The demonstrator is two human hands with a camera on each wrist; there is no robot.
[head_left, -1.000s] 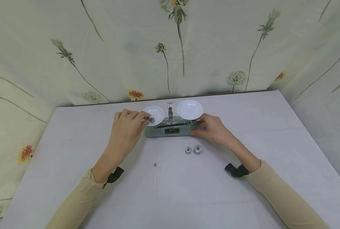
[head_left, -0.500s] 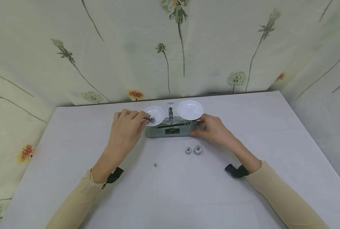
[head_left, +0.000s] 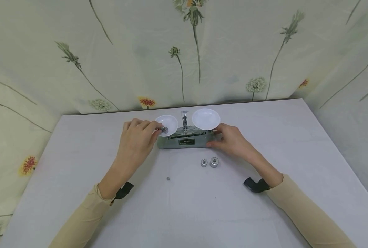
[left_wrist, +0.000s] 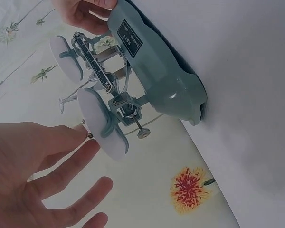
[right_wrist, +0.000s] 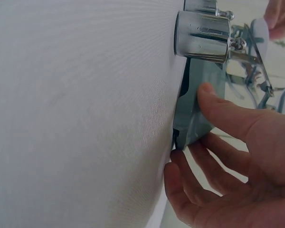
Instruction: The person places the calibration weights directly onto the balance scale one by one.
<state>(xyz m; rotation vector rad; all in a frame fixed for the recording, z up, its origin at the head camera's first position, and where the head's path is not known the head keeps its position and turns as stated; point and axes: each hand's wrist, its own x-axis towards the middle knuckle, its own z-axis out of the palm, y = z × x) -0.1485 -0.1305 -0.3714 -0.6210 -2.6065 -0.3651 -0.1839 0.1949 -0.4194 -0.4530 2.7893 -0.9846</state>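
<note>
A balance scale with a grey-green base stands near the back of the table. Over its left pan, my left hand pinches a small metal weight between thumb and forefinger. Another small weight sits in that pan, close to the fingertips. The right pan sits slightly higher and holds nothing. My right hand grips the right end of the base, thumb in front and fingers behind, as the right wrist view also shows. Whether the pinched weight touches the pan is hard to tell.
Two larger cylindrical weights, a big one and a smaller one, stand in front of the scale. A tiny weight lies nearer on the white tablecloth. Behind the table hangs a flower-printed cloth.
</note>
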